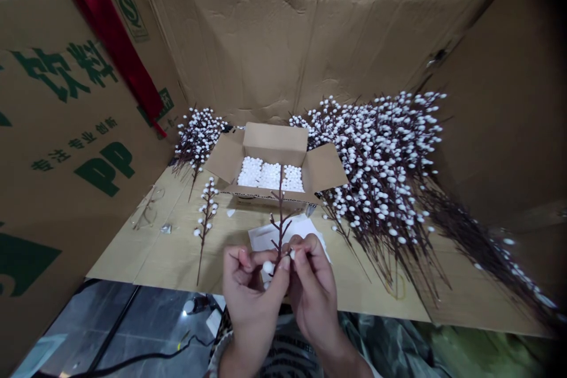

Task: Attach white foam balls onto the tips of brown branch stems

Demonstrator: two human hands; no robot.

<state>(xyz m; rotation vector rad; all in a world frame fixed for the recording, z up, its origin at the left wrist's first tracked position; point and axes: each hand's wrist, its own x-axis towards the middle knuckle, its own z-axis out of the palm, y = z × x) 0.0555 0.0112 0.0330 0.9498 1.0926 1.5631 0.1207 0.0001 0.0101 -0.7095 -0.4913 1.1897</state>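
My left hand [252, 286] pinches the lower stem of a bare brown twig [280, 218] that stands upright in front of me, and a few small white foam balls [268, 267] lie in its curled fingers. Close against it, my right hand [312, 280] pinches a tiny white ball at the twig's stem, fingertips pressed together. Both hands hover over a white sheet [283, 230] at the table's near edge. Just beyond stands an open cardboard box [274, 144] filled with white foam balls [270, 176].
A large pile of finished branches with white balls [385, 159] lies to the right. A smaller bunch [197, 136] leans at the back left, and one finished sprig [206, 212] lies on the tabletop [168, 254]. Cardboard walls enclose the table; a red strip [110, 29] hangs at left.
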